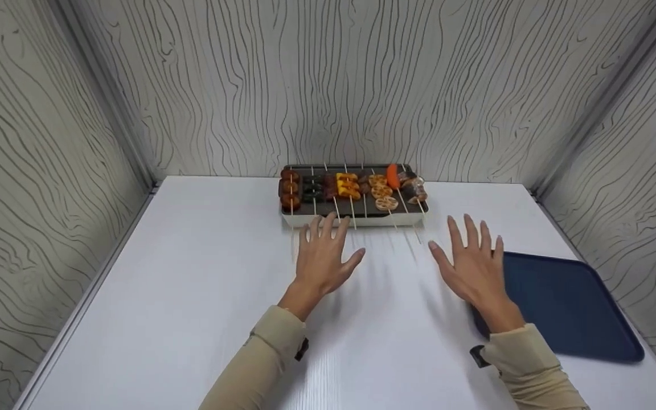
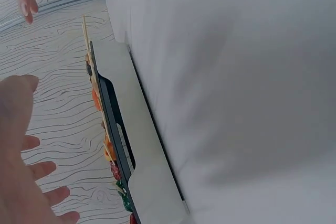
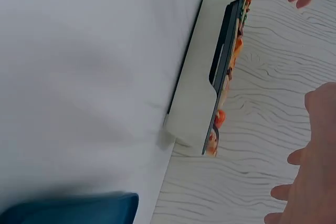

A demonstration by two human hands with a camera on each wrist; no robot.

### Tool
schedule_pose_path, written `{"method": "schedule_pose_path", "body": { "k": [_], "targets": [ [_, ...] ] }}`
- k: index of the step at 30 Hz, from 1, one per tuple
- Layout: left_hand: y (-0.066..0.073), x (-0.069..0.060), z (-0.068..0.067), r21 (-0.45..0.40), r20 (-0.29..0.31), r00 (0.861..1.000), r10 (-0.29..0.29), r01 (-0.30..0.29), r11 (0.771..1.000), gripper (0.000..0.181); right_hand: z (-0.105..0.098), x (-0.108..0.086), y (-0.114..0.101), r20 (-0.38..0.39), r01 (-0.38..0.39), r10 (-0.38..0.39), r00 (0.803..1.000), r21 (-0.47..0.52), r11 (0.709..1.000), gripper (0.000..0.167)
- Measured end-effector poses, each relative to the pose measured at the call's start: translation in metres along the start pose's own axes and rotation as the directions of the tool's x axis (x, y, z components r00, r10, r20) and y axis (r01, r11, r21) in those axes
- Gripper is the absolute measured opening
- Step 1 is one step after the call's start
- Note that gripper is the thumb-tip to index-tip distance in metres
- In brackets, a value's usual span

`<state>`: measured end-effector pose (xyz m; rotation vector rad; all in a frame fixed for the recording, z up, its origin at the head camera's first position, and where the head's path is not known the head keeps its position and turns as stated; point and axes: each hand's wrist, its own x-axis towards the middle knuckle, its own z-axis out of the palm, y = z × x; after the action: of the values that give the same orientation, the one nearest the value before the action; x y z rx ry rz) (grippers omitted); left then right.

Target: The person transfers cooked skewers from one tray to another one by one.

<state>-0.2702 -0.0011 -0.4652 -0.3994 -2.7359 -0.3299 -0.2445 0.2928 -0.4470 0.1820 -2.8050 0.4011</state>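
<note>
At the far side of the white table [image 1: 191, 273], skewers [image 1: 349, 188] lie side by side across the grill [image 1: 376, 220]. The left hand [image 1: 321, 259] hovers on its near side, fingers spread, gripping nothing; the right hand [image 1: 475, 270], just as empty and spread, is near the blue tray [image 1: 573, 307] at right.

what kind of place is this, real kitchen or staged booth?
Most likely a staged booth: wood-grain patterned panels stand behind and on both sides of a plain white table, and a small grill loaded with skewers sits right against the back one.
</note>
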Motion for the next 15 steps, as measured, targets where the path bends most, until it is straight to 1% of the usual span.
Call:
{"method": "schedule_pose_path", "body": {
  "k": [3, 6, 9, 12, 15],
  "targets": [
    [0.013, 0.001, 0.006, -0.035, -0.035, 0.999, 0.014, -0.016, 0.999, 0.071, -0.011, -0.008, 0.026, -0.009, -0.045, 0.046, 0.999, 0.013, 0.999, 0.079],
    [0.030, 0.002, 0.014, -0.090, -0.032, 0.999, 0.028, -0.031, 0.995, 0.069, -0.021, -0.016, 0.055, 0.001, -0.118, 0.118, 0.993, 0.038, 0.992, 0.078],
    [0.047, 0.002, 0.022, -0.136, -0.004, 0.999, 0.040, -0.041, 0.990, 0.066, -0.030, -0.025, 0.085, 0.010, -0.195, 0.195, 0.981, 0.060, 0.979, 0.076],
    [0.061, 0.002, 0.028, -0.181, 0.034, 0.998, 0.054, -0.047, 0.982, 0.064, -0.037, -0.032, 0.112, 0.020, -0.264, 0.263, 0.965, 0.065, 0.962, 0.076],
    [0.074, 0.003, 0.032, -0.266, 0.087, 0.993, 0.078, -0.052, 0.963, 0.063, -0.045, -0.039, 0.137, 0.064, -0.329, 0.325, 0.944, 0.072, 0.942, 0.078]
  ]
}}
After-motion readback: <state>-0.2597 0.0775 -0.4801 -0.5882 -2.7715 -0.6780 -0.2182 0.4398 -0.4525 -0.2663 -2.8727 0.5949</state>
